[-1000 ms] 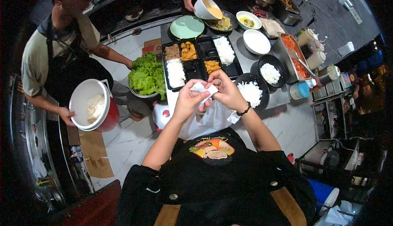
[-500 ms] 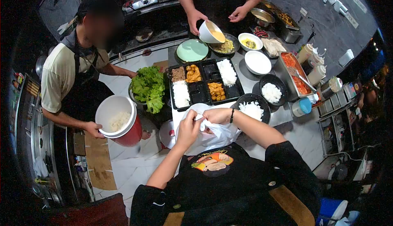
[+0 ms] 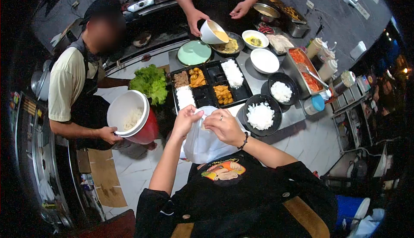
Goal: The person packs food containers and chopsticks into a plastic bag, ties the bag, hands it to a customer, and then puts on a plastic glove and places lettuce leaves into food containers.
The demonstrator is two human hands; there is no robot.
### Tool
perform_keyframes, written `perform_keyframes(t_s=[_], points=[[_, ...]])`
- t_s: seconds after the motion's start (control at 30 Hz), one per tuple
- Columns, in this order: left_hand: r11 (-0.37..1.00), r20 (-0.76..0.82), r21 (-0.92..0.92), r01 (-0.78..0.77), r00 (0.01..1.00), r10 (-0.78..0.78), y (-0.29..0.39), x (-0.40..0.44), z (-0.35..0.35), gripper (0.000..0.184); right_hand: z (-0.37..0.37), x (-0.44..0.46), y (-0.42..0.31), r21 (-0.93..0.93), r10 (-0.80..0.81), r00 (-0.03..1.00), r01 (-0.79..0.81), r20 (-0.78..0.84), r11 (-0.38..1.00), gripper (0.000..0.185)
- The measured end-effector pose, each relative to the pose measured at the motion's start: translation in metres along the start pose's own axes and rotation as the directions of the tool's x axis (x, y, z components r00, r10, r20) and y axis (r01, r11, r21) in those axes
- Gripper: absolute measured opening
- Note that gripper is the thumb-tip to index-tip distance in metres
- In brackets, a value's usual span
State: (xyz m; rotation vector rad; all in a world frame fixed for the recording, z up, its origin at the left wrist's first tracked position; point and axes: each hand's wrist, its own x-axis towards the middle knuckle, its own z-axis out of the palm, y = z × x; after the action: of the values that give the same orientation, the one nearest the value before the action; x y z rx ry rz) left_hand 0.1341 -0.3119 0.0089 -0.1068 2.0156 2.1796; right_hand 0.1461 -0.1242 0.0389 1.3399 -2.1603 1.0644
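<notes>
A thin white plastic bag (image 3: 202, 146) hangs in front of my body at the table's near edge. My left hand (image 3: 186, 121) pinches its upper left rim between thumb and fingers. Curled over the bag's top right side is my right hand (image 3: 226, 128), its fingers closed on the plastic. What the bag holds is hidden. Just beyond it lie two black compartment trays (image 3: 209, 95) with white rice, brown meat and orange-coated pieces; some compartments are bare. Right of my right hand sits a black bowl of rice (image 3: 260, 115), with a smaller black bowl of rice (image 3: 281, 91) behind it.
On the left a co-worker holds a red-and-white bucket (image 3: 148, 126) of rice and leafy lettuce (image 3: 149, 84). Across the table another person tips a white bowl (image 3: 212, 32) over a dark bowl. A green plate (image 3: 194, 52), steel tray (image 3: 305, 71) and sauce bottles (image 3: 327, 69) stand around.
My hands have moved apart at the bag's top, and the bag's opening now spreads between them. The left co-worker's bucket has shifted slightly to the right, and the lettuce is a little higher.
</notes>
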Motion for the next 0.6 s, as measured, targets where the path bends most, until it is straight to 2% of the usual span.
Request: perform_keyframes(t_s=[0.07,0.1,0.13,0.2,0.23,0.27,0.3,0.33,0.37,0.4,0.43,0.47,0.5,0.53,0.57,0.6], points=[[0.934,-0.187,0.336,-0.121,0.963,0.192,0.002,0.012,0.003,0.022,0.014,-0.025,-0.007,0.213,0.347,0.938,-0.339,-0.001,0.916,0.009],[0.857,-0.262,0.495,-0.143,0.916,0.304,-0.009,0.020,-0.002,0.022,0.018,-0.044,-0.021,0.205,0.338,0.940,-0.342,0.054,0.917,0.007],[0.857,-0.255,0.493,-0.150,0.917,0.306,-0.028,0.028,-0.010,0.022,0.017,-0.063,-0.032,0.193,0.322,0.941,-0.337,0.104,0.922,0.006],[0.536,-0.200,0.816,-0.216,0.764,0.613,-0.051,0.034,-0.020,0.019,0.000,-0.083,-0.040,0.335,0.574,0.799,-0.598,0.180,0.728,0.006],[0.619,-0.227,0.765,-0.177,0.825,0.517,-0.054,0.029,-0.021,0.014,-0.007,-0.086,-0.033,0.346,0.604,0.772,-0.631,0.196,0.695,0.009],[0.620,-0.215,0.763,-0.185,0.831,0.513,-0.055,0.034,-0.021,0.014,-0.012,-0.087,-0.027,0.372,0.685,0.683,-0.722,0.253,0.583,0.011],[0.866,-0.239,0.405,-0.294,0.880,0.410,-0.048,0.034,-0.020,0.012,-0.010,-0.085,-0.020,0.411,0.766,0.609,-0.764,0.206,0.497,0.014],[0.952,-0.222,-0.033,-0.305,0.931,0.290,-0.040,0.028,-0.019,0.014,-0.004,-0.083,0.001,0.592,0.767,0.616,-0.691,0.181,0.415,0.015],[0.982,-0.125,-0.007,-0.186,0.975,0.184,-0.023,0.017,-0.018,0.016,-0.012,-0.063,0.009,0.554,0.801,0.575,-0.728,0.170,0.405,0.016],[0.976,0.066,-0.138,-0.170,0.981,0.180,-0.012,0.006,-0.011,0.018,-0.020,-0.037,0.018,0.565,0.808,0.544,-0.749,0.228,0.345,0.016],[0.984,0.178,0.008,-0.175,0.969,0.171,0.005,-0.008,0.001,0.020,-0.017,-0.022,0.035,0.610,0.727,0.650,-0.674,0.222,0.417,0.014],[0.996,0.263,0.072,-0.056,0.964,0.035,0.020,-0.022,0.015,0.018,-0.022,0.002,0.032,0.511,0.645,0.736,-0.642,0.204,0.571,0.014],[0.905,0.291,0.422,-0.052,0.953,-0.081,0.013,-0.022,0.025,0.025,-0.017,0.018,0.023,0.399,0.548,0.810,-0.581,0.207,0.709,0.014],[0.699,0.282,0.712,-0.072,0.941,-0.190,0.004,-0.017,0.030,0.033,-0.014,0.029,0.018,0.273,0.436,0.871,-0.486,0.224,0.830,0.014],[0.610,0.312,0.733,-0.303,0.945,0.095,-0.008,-0.016,0.027,0.032,-0.014,0.035,0.011,0.240,0.309,0.929,-0.353,0.204,0.904,0.015],[0.451,0.354,0.742,-0.497,0.861,0.366,-0.016,-0.018,0.024,0.032,-0.012,0.037,0.003,0.202,0.173,0.967,-0.210,0.187,0.957,0.016]])
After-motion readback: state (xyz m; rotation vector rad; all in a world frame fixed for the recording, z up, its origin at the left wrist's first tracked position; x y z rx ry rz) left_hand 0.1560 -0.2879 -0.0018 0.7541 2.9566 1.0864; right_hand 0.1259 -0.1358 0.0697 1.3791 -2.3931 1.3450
